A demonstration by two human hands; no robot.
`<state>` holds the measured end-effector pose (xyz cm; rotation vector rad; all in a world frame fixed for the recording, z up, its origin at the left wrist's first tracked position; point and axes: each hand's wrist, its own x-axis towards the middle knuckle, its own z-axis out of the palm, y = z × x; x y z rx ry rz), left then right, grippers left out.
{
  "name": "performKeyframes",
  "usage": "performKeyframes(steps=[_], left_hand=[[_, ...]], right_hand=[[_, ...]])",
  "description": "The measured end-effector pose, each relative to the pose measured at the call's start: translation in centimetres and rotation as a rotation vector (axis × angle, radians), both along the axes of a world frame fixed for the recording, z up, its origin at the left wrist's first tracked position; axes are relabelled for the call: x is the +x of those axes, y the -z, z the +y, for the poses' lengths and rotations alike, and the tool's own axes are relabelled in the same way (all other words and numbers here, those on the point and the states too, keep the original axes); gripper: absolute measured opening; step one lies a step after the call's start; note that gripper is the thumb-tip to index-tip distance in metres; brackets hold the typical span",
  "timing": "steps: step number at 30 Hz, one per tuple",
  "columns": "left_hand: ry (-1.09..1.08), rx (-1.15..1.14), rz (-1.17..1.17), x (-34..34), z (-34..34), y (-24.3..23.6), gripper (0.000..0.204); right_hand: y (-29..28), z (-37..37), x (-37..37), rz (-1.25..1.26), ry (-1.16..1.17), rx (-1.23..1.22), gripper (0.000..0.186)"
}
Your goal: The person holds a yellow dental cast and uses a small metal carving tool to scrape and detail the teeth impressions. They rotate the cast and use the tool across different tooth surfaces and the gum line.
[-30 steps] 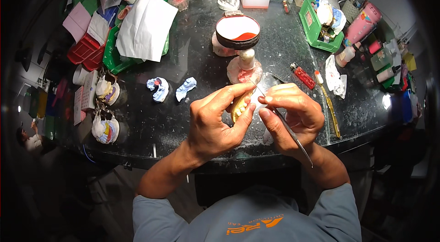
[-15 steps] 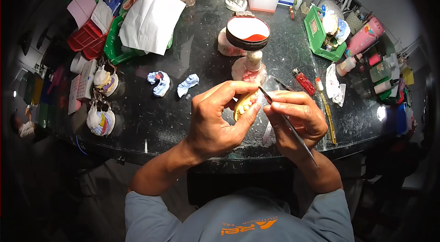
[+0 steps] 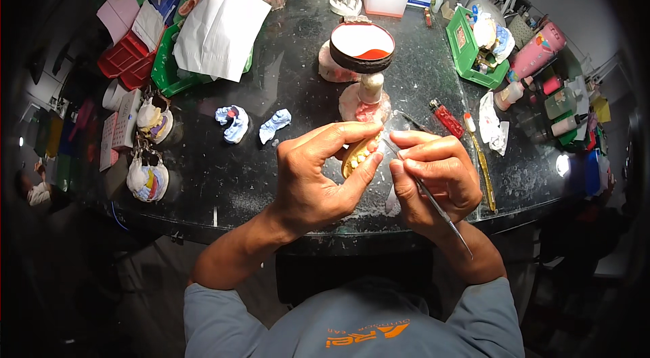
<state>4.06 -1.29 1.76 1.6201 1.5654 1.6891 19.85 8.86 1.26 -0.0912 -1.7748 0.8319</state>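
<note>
My left hand (image 3: 313, 170) is closed around a yellow dental cast (image 3: 354, 159), thumb on its near side and index finger over the far end. A row of teeth shows along the cast; the fingers hide much of the rest. My right hand (image 3: 443, 182) pinches a thin metal dental carver (image 3: 439, 207), whose shaft slants down toward my wrist. Its working tip points at the cast beside my left fingertips; whether it touches cannot be told. Just beyond the hands stands a round pan (image 3: 362, 50) on a pinkish-white pedestal (image 3: 370, 90), with red material inside.
Two blue moulded pieces (image 3: 234, 125) lie left of my hands. Articulated casts (image 3: 150, 180) stand farther left, near a green tray (image 3: 162, 63) under white paper (image 3: 220, 29). To the right are a red lighter (image 3: 447, 119), a yellow-handled brush (image 3: 481, 161), crumpled tissue (image 3: 495, 124) and a green box (image 3: 467, 53).
The carver has tilted slightly and its tip has shifted a little nearer to me, as my right fingers changed their bend. My left hand keeps its hold on the cast. The whole view has shifted slightly.
</note>
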Motion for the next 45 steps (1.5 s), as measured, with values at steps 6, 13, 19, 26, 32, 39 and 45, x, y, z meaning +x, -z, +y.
performKeyframes(steps=[6, 13, 19, 26, 32, 39, 45], left_hand=[[0.010, 0.011, -0.011, -0.07, 0.06, 0.32, 0.034], [0.026, -0.026, -0.041, -0.31, 0.11, 0.53, 0.034], [0.024, -0.069, -0.056, -0.32, 0.10, 0.35, 0.034], [0.025, -0.064, -0.030, -0.53, 0.37, 0.46, 0.034], [0.020, -0.075, -0.023, -0.60, 0.27, 0.54, 0.034], [0.018, -0.089, -0.003, -0.62, 0.38, 0.45, 0.035], [0.027, -0.074, -0.002, -0.55, 0.34, 0.41, 0.035]], right_hand=[[0.04, 0.00, -0.13, -0.025, -0.066, 0.032, 0.024], [0.21, 0.00, -0.14, -0.038, -0.077, 0.027, 0.020], [0.14, 0.16, -0.08, -0.084, -0.069, 0.048, 0.019], [0.01, 0.40, -0.03, -0.110, -0.080, 0.024, 0.018], [-0.08, 0.57, 0.02, -0.124, -0.097, 0.087, 0.020], [-0.05, 0.60, 0.22, -0.172, -0.068, 0.089, 0.018], [0.37, 0.57, 0.15, -0.131, -0.046, 0.065, 0.018]])
